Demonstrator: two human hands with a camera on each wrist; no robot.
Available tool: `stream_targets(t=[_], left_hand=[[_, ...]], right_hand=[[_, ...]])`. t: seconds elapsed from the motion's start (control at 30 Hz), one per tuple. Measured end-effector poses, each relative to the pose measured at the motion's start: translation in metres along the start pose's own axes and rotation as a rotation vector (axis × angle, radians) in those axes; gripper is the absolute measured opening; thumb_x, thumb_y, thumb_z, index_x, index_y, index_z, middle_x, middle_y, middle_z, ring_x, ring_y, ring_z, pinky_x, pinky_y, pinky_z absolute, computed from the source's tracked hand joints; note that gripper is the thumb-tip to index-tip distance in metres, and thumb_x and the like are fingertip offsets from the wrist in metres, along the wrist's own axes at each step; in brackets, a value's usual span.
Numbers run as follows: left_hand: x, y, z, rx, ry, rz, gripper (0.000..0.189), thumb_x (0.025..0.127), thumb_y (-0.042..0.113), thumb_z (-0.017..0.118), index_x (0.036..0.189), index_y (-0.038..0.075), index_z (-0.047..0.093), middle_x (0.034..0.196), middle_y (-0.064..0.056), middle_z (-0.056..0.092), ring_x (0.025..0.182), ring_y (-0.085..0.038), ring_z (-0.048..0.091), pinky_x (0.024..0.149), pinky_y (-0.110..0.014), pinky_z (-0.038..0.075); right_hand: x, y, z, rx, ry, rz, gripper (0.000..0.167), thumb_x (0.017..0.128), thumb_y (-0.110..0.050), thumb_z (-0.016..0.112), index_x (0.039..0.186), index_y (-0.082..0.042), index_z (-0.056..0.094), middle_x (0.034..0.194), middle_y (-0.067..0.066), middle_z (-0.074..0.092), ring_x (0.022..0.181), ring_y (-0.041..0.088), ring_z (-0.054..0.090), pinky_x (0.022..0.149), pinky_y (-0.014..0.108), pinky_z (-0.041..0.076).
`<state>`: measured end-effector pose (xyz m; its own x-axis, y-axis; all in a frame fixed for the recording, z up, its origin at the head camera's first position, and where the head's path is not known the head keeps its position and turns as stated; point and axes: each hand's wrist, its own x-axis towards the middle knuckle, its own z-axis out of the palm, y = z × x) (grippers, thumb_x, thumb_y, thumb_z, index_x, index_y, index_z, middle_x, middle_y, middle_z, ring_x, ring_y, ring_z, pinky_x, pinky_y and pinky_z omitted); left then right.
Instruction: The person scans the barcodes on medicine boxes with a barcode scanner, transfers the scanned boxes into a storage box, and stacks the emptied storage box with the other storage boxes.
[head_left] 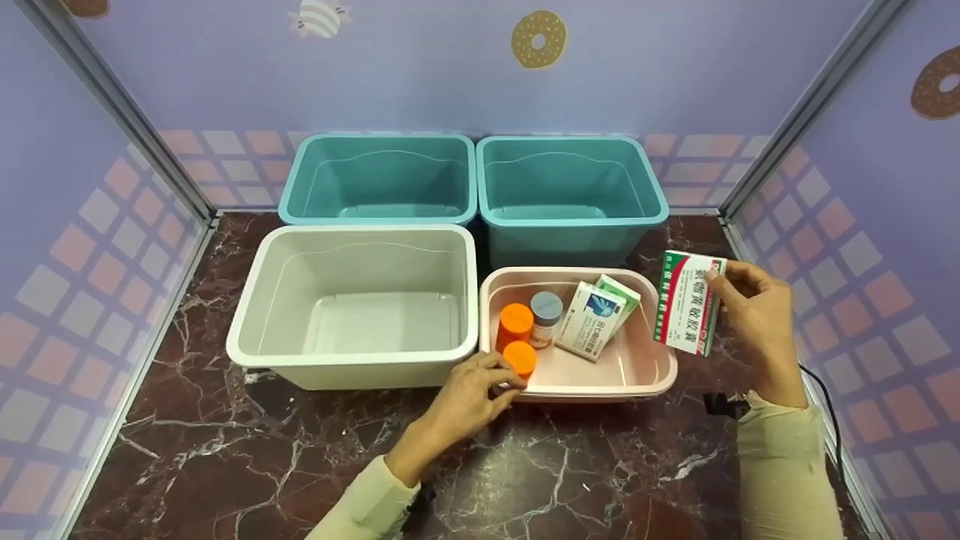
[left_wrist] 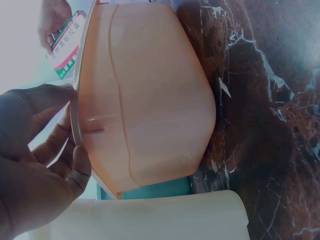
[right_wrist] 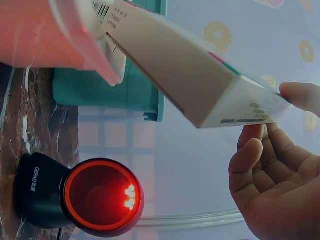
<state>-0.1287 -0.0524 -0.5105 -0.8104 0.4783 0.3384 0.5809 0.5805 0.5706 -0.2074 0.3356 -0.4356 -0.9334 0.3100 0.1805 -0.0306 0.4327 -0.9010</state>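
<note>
My right hand [head_left: 757,315] grips a white, green and red medicine box [head_left: 688,304] by its right edge, thumb on the printed face, right of the pink bin [head_left: 637,379]. My left hand [head_left: 469,394] holds the bin's front left rim, with curled fingers right at an orange-capped bottle [head_left: 519,360]. Behind that one, inside the bin, is another orange-capped bottle [head_left: 516,321]. A grey-capped bottle [head_left: 547,309] stands beside them. Two more medicine boxes lean in the bin: a white and blue box [head_left: 591,321] over a green and white box [head_left: 621,291].
A white bin [head_left: 352,360] stands left of the pink one. Two teal bins, a left bin [head_left: 379,142] and a right bin [head_left: 574,240], line the back wall. A black scanner [right_wrist: 102,197] glowing red stands on the marbled table [head_left: 300,465] at the right, its cable [head_left: 829,405] along the wall.
</note>
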Motion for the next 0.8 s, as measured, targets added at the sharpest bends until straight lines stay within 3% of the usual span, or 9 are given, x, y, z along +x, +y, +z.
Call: stream_targets(t=[0.3,0.43,0.8], left_hand=[[0.0,0.001,-0.001,0.007,-0.02,-0.017,0.01,0.089,0.021,0.075,0.098,0.019,0.079,0.1,0.003,0.068,0.097,-0.017,0.06,0.09,-0.032,0.05],[0.0,0.0,-0.002,0.017,-0.027,-0.008,0.01,0.09,0.022,0.074,0.098,0.02,0.079,0.101,0.003,0.067,0.098,-0.017,0.06,0.091,-0.032,0.05],[0.0,0.001,-0.003,0.02,-0.043,-0.017,0.01,0.089,0.022,0.074,0.098,0.02,0.079,0.102,0.003,0.067,0.1,-0.017,0.06,0.093,-0.033,0.05]], right_hand=[[0.0,0.0,-0.009,0.024,0.063,0.049,0.013,0.09,-0.021,0.074,0.1,-0.013,0.071,0.073,-0.014,0.065,0.056,0.003,0.056,0.049,0.015,0.048],[0.001,0.002,-0.012,0.021,0.101,0.061,0.01,0.089,-0.021,0.075,0.097,-0.016,0.071,0.074,-0.015,0.065,0.063,0.004,0.056,0.053,0.015,0.047],[0.003,0.013,-0.013,-0.029,0.105,0.065,0.013,0.089,-0.023,0.074,0.099,-0.014,0.071,0.076,-0.016,0.065,0.067,0.002,0.058,0.055,0.014,0.05]])
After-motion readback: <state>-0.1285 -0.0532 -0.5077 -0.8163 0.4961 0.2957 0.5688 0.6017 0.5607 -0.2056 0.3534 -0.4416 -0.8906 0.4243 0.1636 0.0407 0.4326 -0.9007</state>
